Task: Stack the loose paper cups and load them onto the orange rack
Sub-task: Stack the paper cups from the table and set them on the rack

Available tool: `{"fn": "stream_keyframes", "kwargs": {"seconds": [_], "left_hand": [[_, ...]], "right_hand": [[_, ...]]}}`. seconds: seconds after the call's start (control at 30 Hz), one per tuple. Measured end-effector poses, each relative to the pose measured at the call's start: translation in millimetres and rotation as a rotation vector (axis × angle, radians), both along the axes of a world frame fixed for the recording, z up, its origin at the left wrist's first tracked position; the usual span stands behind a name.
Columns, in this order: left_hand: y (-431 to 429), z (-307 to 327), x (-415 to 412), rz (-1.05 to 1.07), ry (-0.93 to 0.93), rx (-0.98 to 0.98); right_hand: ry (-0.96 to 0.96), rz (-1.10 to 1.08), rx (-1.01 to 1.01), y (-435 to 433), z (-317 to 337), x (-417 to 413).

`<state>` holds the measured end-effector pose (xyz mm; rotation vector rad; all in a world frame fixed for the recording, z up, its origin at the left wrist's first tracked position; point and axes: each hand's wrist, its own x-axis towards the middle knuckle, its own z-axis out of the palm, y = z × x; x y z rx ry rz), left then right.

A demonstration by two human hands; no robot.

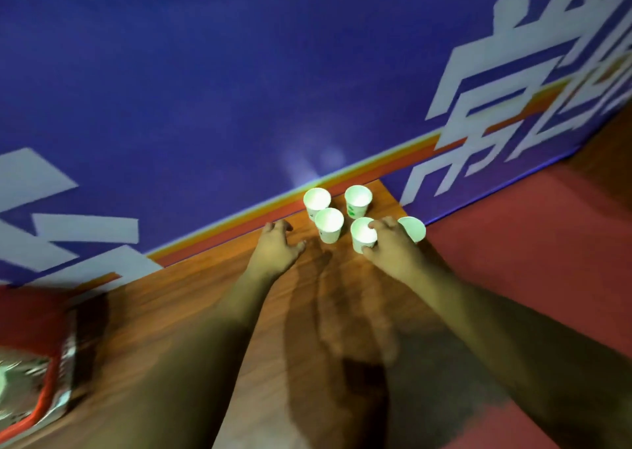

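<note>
Cups (329, 224) of white paper, upright; right hand (393, 250) grips one cup (363, 236), half-hiding another cup (414, 228) beyond it; left hand (275, 250) spread, empty.

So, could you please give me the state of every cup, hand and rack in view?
Back left cup: upright, unstacked.
Back right cup: upright, unstacked.
Middle cup: upright, unstacked.
Front cup: upright, gripped by the right hand.
Far right cup: unstacked, partly hidden behind the right hand.
Left hand: fingers spread, holding nothing.
Right hand: fingers curled round the front cup.
Orange rack: blurred, contents unclear.
</note>
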<state>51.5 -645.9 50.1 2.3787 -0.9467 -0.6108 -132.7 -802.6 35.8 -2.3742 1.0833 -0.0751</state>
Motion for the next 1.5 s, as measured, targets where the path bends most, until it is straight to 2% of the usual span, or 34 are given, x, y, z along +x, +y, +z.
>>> {"fn": "stream_keyframes", "kwargs": {"seconds": [0.37, 0.6, 0.77, 0.87, 0.97, 1.1, 1.27, 1.5], "left_hand": [[-97, -80, -3, -0.119, 0.006, 0.116], [-92, -107, 2, -0.076, -0.045, 0.073], [-66, -92, 2, -0.022, -0.015, -0.029], [-37, -75, 9, 0.064, 0.035, -0.062], [-1, -56, 23, 0.190, 0.090, -0.107], [61, -25, 42, 0.272, 0.025, -0.147], [162, 8, 63, 0.422, -0.020, -0.198], [315, 39, 78, 0.568, -0.116, -0.294]], "right_hand": [[0.044, 0.060, -0.105, -37, -77, 22], [0.026, 0.165, -0.227, -43, -96, 21], [-0.141, 0.111, -0.138, -36, -78, 21], [-0.224, 0.019, -0.032, -27, -60, 31], [-0.266, -0.028, 0.234, -14, -41, 48], [-0.304, -0.004, 0.483, 23, -14, 79], [-0.298, 0.153, 0.567, 96, 16, 120], [-0.287, 0.323, 0.582, 225, 55, 181]]}}
